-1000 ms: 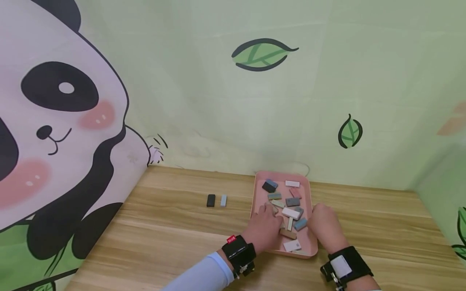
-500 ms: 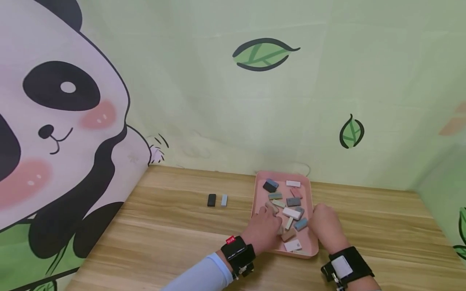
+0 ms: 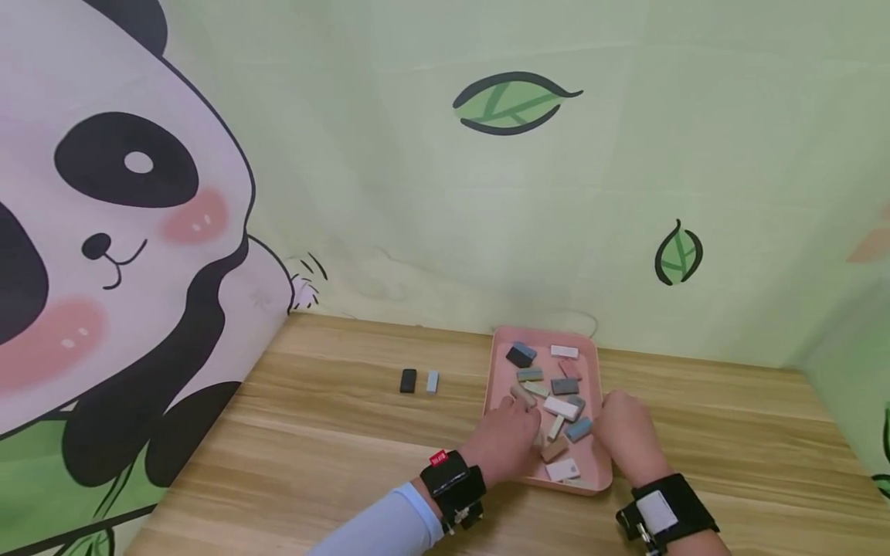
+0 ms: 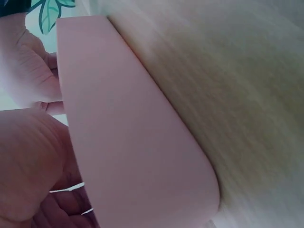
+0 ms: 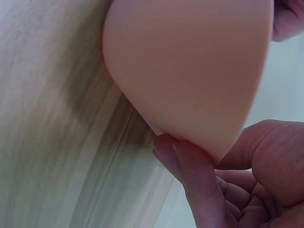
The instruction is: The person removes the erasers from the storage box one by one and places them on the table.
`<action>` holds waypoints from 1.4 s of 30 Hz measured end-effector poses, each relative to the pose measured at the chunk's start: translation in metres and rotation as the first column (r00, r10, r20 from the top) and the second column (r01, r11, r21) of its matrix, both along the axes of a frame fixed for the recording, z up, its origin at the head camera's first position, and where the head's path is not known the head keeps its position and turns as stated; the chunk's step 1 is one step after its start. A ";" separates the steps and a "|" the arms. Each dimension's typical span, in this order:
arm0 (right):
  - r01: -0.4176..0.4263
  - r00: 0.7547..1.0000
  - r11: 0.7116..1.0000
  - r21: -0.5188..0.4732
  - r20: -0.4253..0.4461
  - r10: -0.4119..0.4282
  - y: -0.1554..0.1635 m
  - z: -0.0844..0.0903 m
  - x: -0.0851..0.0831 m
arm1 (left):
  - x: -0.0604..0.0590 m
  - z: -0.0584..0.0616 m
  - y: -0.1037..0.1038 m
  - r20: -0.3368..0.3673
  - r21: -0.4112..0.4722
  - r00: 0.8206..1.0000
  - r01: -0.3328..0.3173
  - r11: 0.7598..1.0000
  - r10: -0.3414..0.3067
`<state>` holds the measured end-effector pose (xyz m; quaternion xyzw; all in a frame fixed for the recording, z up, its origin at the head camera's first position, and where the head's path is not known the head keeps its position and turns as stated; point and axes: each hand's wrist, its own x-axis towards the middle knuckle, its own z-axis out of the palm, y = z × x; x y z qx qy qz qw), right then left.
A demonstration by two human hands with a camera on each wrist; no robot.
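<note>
A pink tray (image 3: pixel 543 334) with several small coloured blocks lies on the wooden table. My left hand (image 3: pixel 506 439) reaches over the tray's near left side, its bent fingers down among the blocks by a tan block (image 3: pixel 522 394). What is under the fingers is hidden. My right hand (image 3: pixel 626 431) grips the tray's right rim. In the right wrist view its thumb (image 5: pixel 190 175) presses the tray's outer wall (image 5: pixel 190 61). The left wrist view shows the tray's outer wall (image 4: pixel 142 142) close up, with my left palm (image 4: pixel 28 166) beside it.
A black block (image 3: pixel 408 380) and a light blue block (image 3: pixel 433 381) lie side by side on the table, left of the tray. Green walls with leaf and panda prints close in the table at the back and left.
The tan block at the tray's near end has turned from lying across to slanted beside my left hand. Both hands stay where they were.
</note>
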<state>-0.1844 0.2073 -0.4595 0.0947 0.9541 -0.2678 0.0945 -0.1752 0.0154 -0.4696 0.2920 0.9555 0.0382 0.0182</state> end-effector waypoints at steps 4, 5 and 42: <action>-0.003 1.000 1.000 0.008 -0.002 0.003 -0.001 -0.001 -0.001 | -0.002 0.002 -0.002 0.041 0.062 0.999 -0.015 0.998 0.013; -0.004 1.000 1.000 0.009 -0.004 0.004 -0.001 -0.001 -0.002 | -0.003 0.003 -0.003 0.054 0.081 0.998 -0.018 0.997 0.014; -0.017 1.000 1.000 0.021 0.004 0.017 -0.001 0.000 0.000 | -0.069 0.039 -0.139 0.057 0.591 0.853 -0.447 0.671 0.518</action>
